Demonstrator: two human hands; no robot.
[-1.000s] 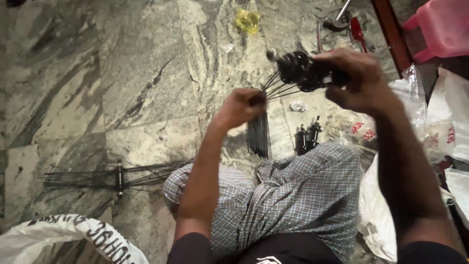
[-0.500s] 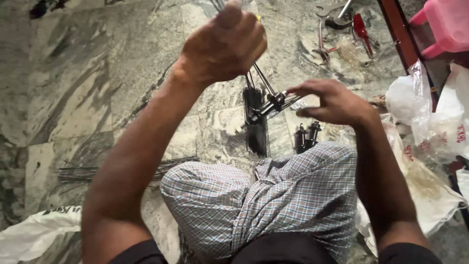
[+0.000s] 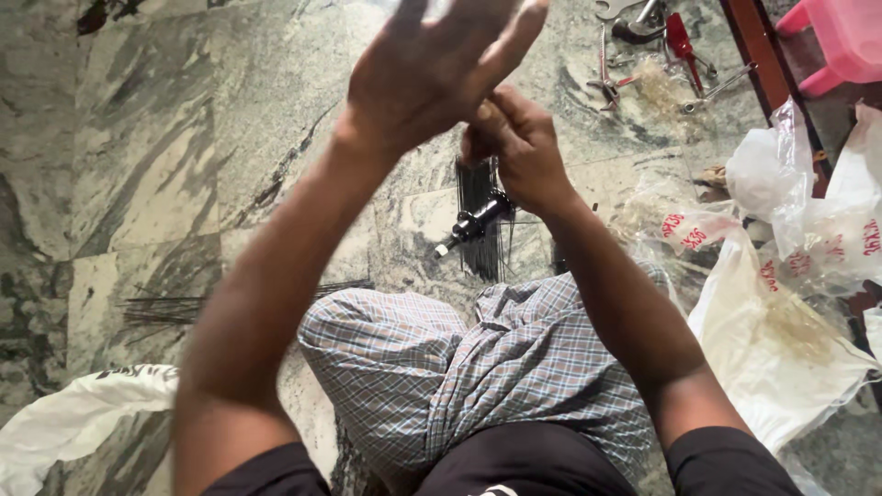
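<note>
My left hand (image 3: 432, 69) is raised high near the camera, palm flat and fingers stretched out, holding nothing I can see. Just below it, my right hand (image 3: 514, 147) is closed around the top of a bundle of thin black spokes (image 3: 478, 197) that hang down. A black wheel hub (image 3: 473, 223) with a silver axle end hangs among the spokes below my right hand. My knee in checked cloth (image 3: 478, 367) is under both arms.
A loose pile of black spokes (image 3: 175, 308) lies on the marbled stone floor at left. Pliers, wrenches and a red-handled tool (image 3: 675, 41) lie at top right near a pink stool (image 3: 841, 37). Clear plastic bags (image 3: 790, 303) spread at right; a white sack (image 3: 73, 422) at lower left.
My left hand has opened and risen closer to the camera. My right hand has closed on the spoke bundle, and the hub now hangs lower among the spokes.
</note>
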